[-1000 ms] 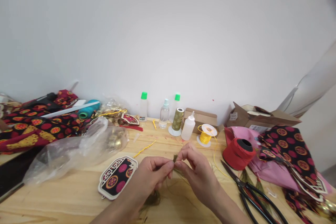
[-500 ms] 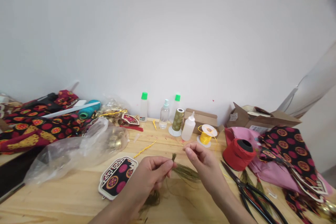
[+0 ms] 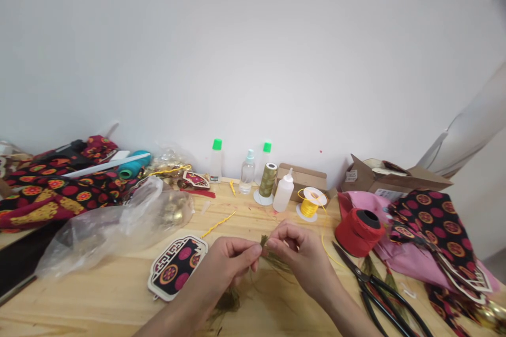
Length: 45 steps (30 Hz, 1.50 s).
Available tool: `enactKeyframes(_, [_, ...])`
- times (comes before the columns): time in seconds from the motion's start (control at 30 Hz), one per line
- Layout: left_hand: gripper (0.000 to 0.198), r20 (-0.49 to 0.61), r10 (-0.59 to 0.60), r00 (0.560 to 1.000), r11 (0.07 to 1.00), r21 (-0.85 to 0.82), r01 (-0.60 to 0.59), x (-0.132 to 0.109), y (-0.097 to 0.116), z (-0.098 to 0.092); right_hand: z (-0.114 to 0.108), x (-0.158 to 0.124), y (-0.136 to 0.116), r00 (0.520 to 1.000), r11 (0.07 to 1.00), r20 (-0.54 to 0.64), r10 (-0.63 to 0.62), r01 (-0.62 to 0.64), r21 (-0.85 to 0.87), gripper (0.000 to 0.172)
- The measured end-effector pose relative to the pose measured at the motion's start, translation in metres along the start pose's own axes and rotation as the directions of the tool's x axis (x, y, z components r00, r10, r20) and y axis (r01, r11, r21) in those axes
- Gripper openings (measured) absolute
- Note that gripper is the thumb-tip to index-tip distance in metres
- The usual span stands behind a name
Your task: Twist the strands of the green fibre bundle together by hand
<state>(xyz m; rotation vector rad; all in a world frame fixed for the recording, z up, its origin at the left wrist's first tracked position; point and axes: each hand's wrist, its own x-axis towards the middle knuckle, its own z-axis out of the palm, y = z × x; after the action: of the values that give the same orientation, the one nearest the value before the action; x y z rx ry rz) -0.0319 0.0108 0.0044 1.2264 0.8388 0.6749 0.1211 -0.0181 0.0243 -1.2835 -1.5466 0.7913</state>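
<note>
My left hand (image 3: 233,260) pinches a bundle of olive-green threads, a tassel (image 3: 263,240), between thumb and fingers, its short tufted end poking up. Close against that tuft is my right hand (image 3: 302,253), thumb and fingertips pressed together; whatever is in this pinch is too fine or hidden to make out. The tassel's long strands trail to the right, partly under my right hand. Below my left wrist lies more olive thread (image 3: 229,299) on the table. Left of my left hand rests a patterned pendant (image 3: 177,268) with a pale frame and a yellow cord (image 3: 217,224).
Black-handled scissors (image 3: 369,279) and a red thread spool (image 3: 359,231) lie to the right. Behind my hands stand a squeeze bottle (image 3: 283,193), an olive spool (image 3: 269,180) and a yellow cord spool (image 3: 310,205). A plastic bag (image 3: 114,229) spreads at the left.
My right hand has come down and left, its fingertips now beside the tassel's tuft. My left hand keeps its pinch in nearly the same place.
</note>
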Motion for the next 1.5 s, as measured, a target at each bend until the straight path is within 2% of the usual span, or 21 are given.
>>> enactKeyframes(0.13, [0.035, 0.001, 0.006, 1.0, 1.0, -0.002, -0.006, -0.003, 0.003, 0.001, 0.0, 0.0, -0.001, 0.998, 0.995, -0.013, -0.054, 0.052, -0.082, 0.015])
enactKeyframes(0.27, [0.034, 0.021, -0.016, 1.0, 0.999, -0.031, 0.016, -0.006, 0.006, 0.002, 0.001, 0.0, -0.001, 0.998, 0.995, -0.017, -0.058, 0.057, -0.081, 0.015])
enactKeyframes(0.37, [0.028, 0.047, -0.028, 0.999, 0.997, -0.074, 0.031, -0.006, 0.007, 0.002, 0.0, 0.001, 0.0, 0.999, 1.0, -0.027, -0.02, 0.02, -0.013, 0.016])
enactKeyframes(0.47, [0.025, 0.037, -0.04, 0.999, 0.991, -0.128, 0.044, -0.005, 0.008, 0.0, -0.002, 0.003, 0.003, 0.996, 0.991, -0.038, 0.084, -0.079, 0.107, 0.019])
enactKeyframes(0.57, [0.023, 0.032, -0.031, 0.999, 0.983, -0.18, 0.036, -0.005, 0.008, -0.001, -0.004, 0.003, 0.006, 0.984, 0.959, 0.083, 0.155, -0.17, 0.227, 0.025])
enactKeyframes(0.67, [0.029, 0.077, -0.017, 0.997, 0.981, -0.19, 0.031, -0.005, 0.007, -0.001, -0.002, 0.001, 0.005, 0.967, 0.945, 0.244, 0.074, -0.146, 0.291, 0.022])
enactKeyframes(0.73, [0.032, 0.104, -0.011, 0.994, 0.985, -0.171, 0.029, -0.005, 0.006, -0.001, 0.003, 0.0, 0.003, 0.964, 0.931, 0.264, 0.034, -0.126, 0.343, 0.018])
enactKeyframes(0.87, [0.03, 0.108, 0.01, 0.994, 0.993, -0.117, 0.003, -0.004, 0.005, 0.002, 0.011, -0.002, 0.002, 0.982, 0.898, 0.172, 0.074, -0.14, 0.418, 0.016])
enactKeyframes(1.0, [0.031, 0.114, 0.028, 0.993, 0.999, -0.045, -0.023, -0.005, 0.006, 0.002, 0.012, -0.003, 0.001, 0.989, 0.903, 0.115, 0.092, -0.132, 0.41, 0.019])
enactKeyframes(1.17, [0.033, 0.136, 0.148, 0.98, 0.959, 0.222, -0.175, -0.008, 0.012, 0.002, 0.01, -0.004, -0.004, 0.994, 0.918, 0.089, 0.065, -0.094, 0.386, 0.021])
enactKeyframes(1.27, [0.03, 0.095, 0.203, 0.975, 0.946, 0.239, -0.22, -0.009, 0.016, 0.002, 0.01, -0.005, -0.007, 0.993, 0.879, 0.089, 0.076, -0.109, 0.465, 0.02])
enactKeyframes(1.4, [0.019, -0.072, 0.319, 0.945, 0.939, 0.162, -0.305, -0.01, 0.022, 0.001, 0.015, -0.008, -0.011, 0.997, 0.892, -0.016, 0.072, -0.057, 0.448, 0.025])
enactKeyframes(1.5, [0.017, -0.155, 0.357, 0.921, 0.932, 0.12, -0.341, -0.012, 0.026, 0.003, 0.023, -0.012, -0.013, 0.999, 0.896, 0.028, 0.026, -0.035, 0.443, 0.029])
